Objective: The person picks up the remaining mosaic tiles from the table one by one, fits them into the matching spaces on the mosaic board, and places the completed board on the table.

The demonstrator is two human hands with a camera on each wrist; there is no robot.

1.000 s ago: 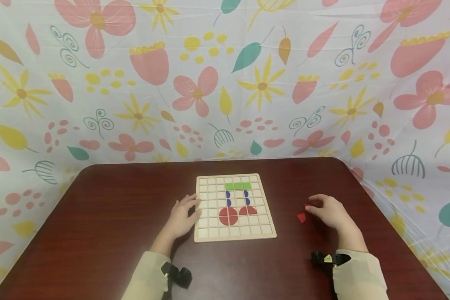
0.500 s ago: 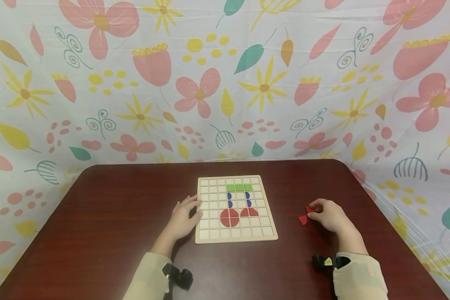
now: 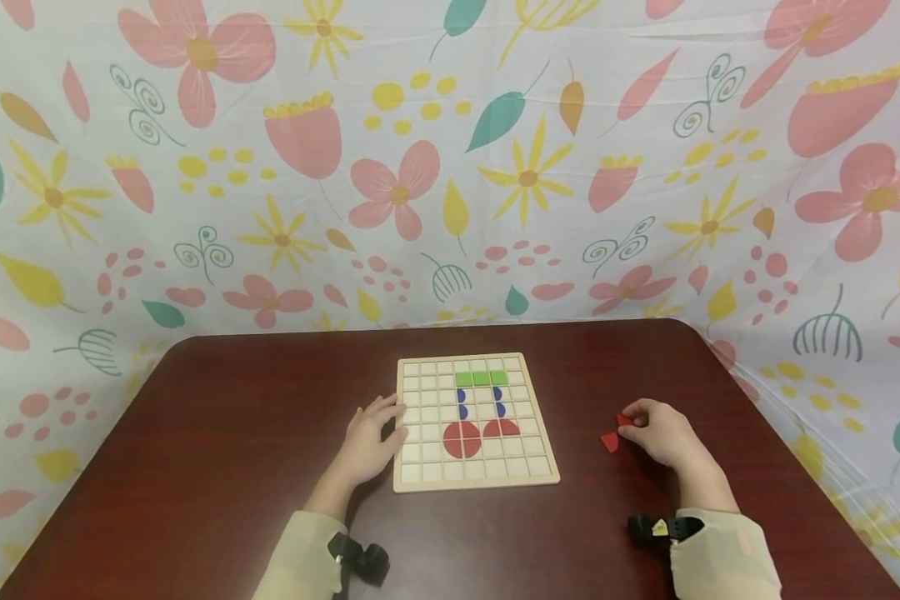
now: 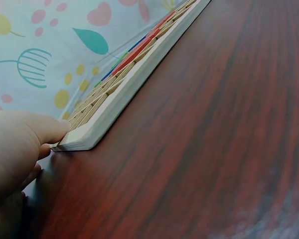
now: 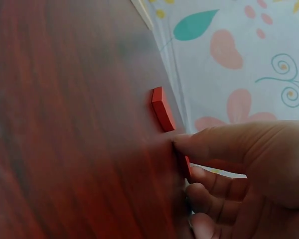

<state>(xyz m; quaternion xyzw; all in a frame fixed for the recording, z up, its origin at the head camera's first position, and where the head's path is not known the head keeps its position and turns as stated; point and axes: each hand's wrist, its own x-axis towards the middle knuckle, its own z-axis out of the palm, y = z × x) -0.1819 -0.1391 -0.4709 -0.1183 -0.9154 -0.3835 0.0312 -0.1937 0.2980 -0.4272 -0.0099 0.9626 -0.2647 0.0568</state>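
My left hand (image 3: 366,440) rests at the left edge of a pale wooden grid board (image 3: 422,473), its fingers spread and thumb tip on the frame, as the left wrist view (image 4: 20,149) shows from low down. On the board are three green squares (image 3: 482,378), several blue half-round pieces (image 3: 462,412), a full red circle (image 3: 462,440) and a red half circle (image 3: 502,428). Right of the board, my right hand (image 3: 663,432) pinches a red quarter-round piece (image 5: 182,162) between thumb and fingers, close over the table. Beside it lies another red piece (image 3: 610,442).
The dark reddish-brown table (image 3: 217,433) reaches to a white cloth (image 3: 450,192) printed with flowers and leaves, hanging behind it. A black wrist camera (image 3: 360,560) is strapped over the left sleeve, another black camera (image 3: 648,530) over the right.
My right hand's fingers have closed round one red piece, which has shifted slightly by the other. The left hand stays at the board's edge; the whole view has shifted a little.
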